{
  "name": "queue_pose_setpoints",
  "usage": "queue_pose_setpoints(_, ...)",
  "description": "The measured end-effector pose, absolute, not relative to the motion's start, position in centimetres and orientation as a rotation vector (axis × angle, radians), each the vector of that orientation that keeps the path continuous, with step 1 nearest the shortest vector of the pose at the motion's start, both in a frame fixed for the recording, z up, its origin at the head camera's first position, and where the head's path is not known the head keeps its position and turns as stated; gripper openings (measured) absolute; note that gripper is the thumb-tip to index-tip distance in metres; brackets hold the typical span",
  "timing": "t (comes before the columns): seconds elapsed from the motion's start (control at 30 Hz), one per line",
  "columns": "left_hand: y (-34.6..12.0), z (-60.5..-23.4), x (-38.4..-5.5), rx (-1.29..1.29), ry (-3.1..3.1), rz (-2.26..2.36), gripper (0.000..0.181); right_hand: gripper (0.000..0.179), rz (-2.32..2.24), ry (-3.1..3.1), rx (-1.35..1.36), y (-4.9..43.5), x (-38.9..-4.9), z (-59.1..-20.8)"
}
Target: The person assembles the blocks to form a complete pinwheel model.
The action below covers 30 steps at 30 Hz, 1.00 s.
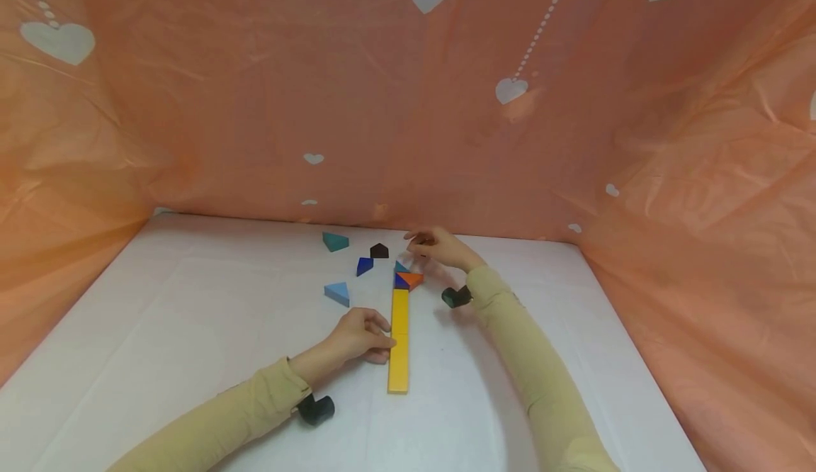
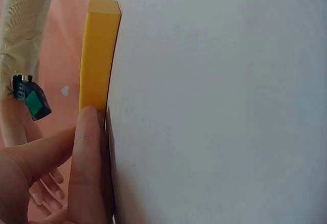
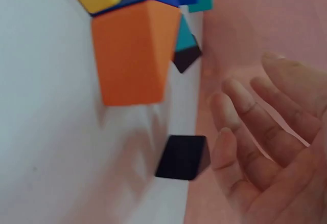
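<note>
Two yellow blocks [image 1: 398,362] lie end to end in a straight strip. My left hand [image 1: 360,337] rests beside the strip, its fingertips touching the left side of the nearer yellow block [image 2: 97,55]. Beyond the strip's far end sit a dark blue triangle [image 1: 401,282], an orange block [image 1: 413,280] and a teal piece [image 1: 401,267], close together. Over the far part of the table, just past these, my right hand [image 1: 440,245] has its fingers apart and loosely bent, holding nothing. A dark block [image 3: 181,157] lies near its fingertips in the right wrist view.
Left of the strip lie a light blue triangle [image 1: 339,293], a blue block [image 1: 365,266], a dark pentagonal block [image 1: 379,251] and a teal block [image 1: 335,241]. An orange curtain [image 1: 357,103] with white hearts encloses the white table [image 1: 191,316] at the back and sides.
</note>
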<state>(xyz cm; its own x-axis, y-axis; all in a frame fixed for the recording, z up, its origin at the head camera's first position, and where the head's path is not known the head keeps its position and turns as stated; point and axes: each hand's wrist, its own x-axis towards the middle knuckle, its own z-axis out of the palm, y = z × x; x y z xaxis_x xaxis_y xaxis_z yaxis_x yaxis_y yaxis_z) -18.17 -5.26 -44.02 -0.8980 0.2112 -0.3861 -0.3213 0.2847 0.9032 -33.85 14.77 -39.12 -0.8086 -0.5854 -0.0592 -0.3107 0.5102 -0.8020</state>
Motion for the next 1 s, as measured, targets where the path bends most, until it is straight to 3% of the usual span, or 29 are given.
queue_pose_setpoints(0.23,-5.3,-44.0,-18.2,-0.094,2.131,1.644,0.028,0.035,-1.263,2.535,-0.810,15.8,-34.4,-38.2)
queue_pose_setpoints(0.67,-5.4,-43.7,-18.1,-0.081,2.128,1.641,0.027,0.061,-1.151,2.628,-0.745,16.8,-35.2,-39.2)
queue_pose_setpoints(1.0,-5.4,-43.6,-18.1,-0.082,2.100,1.655,0.029,0.065,-1.174,2.596,-0.707,16.6,-35.3,-40.7)
